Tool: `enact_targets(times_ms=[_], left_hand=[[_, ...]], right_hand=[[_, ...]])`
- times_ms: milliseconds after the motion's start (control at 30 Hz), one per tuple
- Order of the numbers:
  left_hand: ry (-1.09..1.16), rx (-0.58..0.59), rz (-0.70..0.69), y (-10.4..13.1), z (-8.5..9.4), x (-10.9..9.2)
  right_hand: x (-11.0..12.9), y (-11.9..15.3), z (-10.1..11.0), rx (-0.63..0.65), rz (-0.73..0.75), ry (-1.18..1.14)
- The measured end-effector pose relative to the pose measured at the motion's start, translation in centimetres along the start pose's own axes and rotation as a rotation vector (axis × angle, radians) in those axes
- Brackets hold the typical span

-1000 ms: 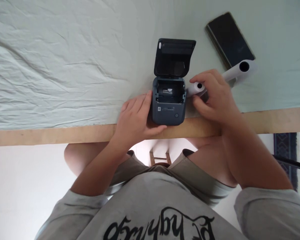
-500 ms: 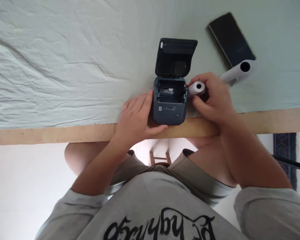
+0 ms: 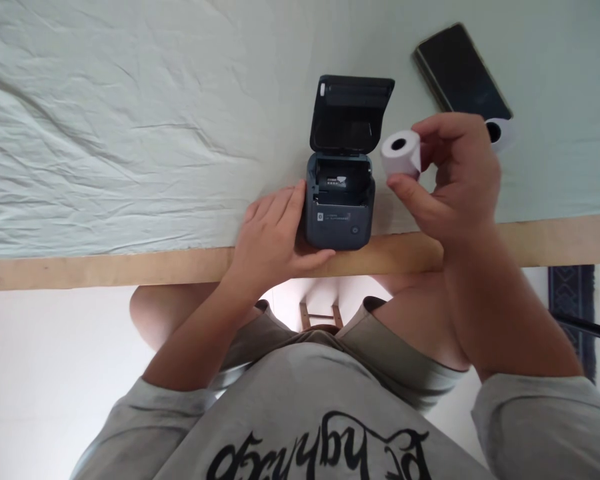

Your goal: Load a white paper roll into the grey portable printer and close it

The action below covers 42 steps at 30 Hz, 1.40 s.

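A small dark blue label printer (image 3: 339,227) stands at the table's front edge with its lid (image 3: 351,115) raised and its paper bay exposed. My left hand (image 3: 270,230) lies along the printer's left side, fingers stretched out and thumb across its front edge. Between the thumb and fingers of my right hand (image 3: 457,173) is a small white paper roll (image 3: 399,157), its dark core facing up. The roll is in the air to the right of the printer, apart from it. Behind my right hand a second white roll (image 3: 505,133) is partly hidden.
At the back right a dark smartphone (image 3: 463,73) lies at a slant, close to the second roll. Pale green wrinkled cloth (image 3: 130,133) covers the table, whose wooden front edge (image 3: 105,268) runs just before my body.
My right hand has lifted the paper roll away from the printer's right side, moving up and to the right, and the roll has turned. My left hand and the printer stay put.
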<state>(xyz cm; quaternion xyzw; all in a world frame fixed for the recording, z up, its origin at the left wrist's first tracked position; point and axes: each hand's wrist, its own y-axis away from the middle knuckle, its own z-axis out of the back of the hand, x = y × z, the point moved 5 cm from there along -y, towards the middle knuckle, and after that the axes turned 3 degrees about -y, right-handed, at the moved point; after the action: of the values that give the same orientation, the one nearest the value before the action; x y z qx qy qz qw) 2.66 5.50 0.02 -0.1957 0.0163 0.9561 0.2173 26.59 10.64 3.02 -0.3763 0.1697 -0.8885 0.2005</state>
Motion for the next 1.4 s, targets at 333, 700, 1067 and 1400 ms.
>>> enact_targets(times_ms=[333,700,1067,1400], left_hand=[[-0.005,-0.005,-0.005,0.2,-0.1,0.0],[0.003,-0.003,0.008,0.2,-0.1,-0.1],[0.035,-0.027,-0.006,0.3,0.1,-0.3],[0.009,-0.013,-0.059,0.1,0.2,-0.6]], right_hand=[[4.2,-2.4,-3.2,0.170,0.068,0.006],[3.5,-2.8,-3.8,0.198,-0.017,0.032],[4.7,-1.6,-2.4,0.169,0.074,-0.043],[6.0,-0.2,-2.8,0.185,0.212,-0.132]])
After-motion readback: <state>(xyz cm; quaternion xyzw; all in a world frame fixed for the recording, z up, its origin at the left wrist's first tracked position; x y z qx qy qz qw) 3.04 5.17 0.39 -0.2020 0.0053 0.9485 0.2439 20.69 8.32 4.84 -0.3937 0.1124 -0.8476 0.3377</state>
